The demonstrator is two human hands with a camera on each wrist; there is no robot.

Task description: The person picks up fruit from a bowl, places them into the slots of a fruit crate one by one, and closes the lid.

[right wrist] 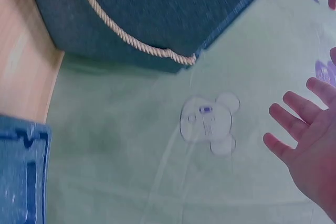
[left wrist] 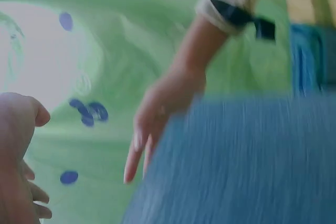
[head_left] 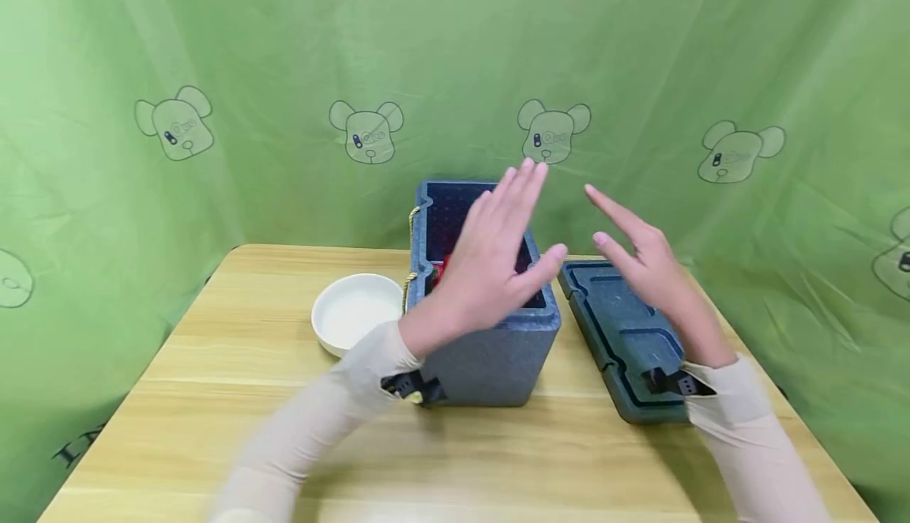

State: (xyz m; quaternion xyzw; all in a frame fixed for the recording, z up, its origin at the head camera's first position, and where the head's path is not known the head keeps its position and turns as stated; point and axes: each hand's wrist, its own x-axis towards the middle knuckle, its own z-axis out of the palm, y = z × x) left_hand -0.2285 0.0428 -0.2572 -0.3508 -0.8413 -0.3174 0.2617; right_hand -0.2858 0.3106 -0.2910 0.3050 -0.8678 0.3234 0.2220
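Observation:
My left hand (head_left: 486,270) hangs in the air over the dark foam box (head_left: 476,373), fingers straight and thumb spread, holding nothing. It covers much of the box's opening, where a bit of something red (head_left: 438,272) shows inside. To the right, my right hand (head_left: 643,266) is raised above the foam lid (head_left: 643,333), its fingers extended and nothing in them. From the right wrist, that hand (right wrist: 315,140) appears with spread fingers, beside the box wall (right wrist: 136,14) and its rope handle (right wrist: 121,32). The left wrist view catches both hands apart from the box.
A white bowl (head_left: 355,310) stands left of the box on the wooden table (head_left: 235,365). The lid lies flat on the table's right side. Green curtains (head_left: 455,33) with bear-head drawings hang close behind and along both sides.

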